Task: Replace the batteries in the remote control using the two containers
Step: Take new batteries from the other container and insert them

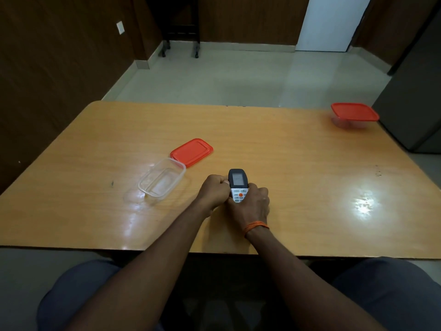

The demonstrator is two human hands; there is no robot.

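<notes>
Lid (191, 152) behind open container (161, 179)

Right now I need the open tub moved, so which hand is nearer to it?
Left. The left hand grips the remote just right of the open tub; the right hand is on the remote's far side.

The table (286, 163) looks like glossy wood laminate; the open container (162, 179) is clear plastic, its lid (191, 152) matt orange plastic.
</notes>
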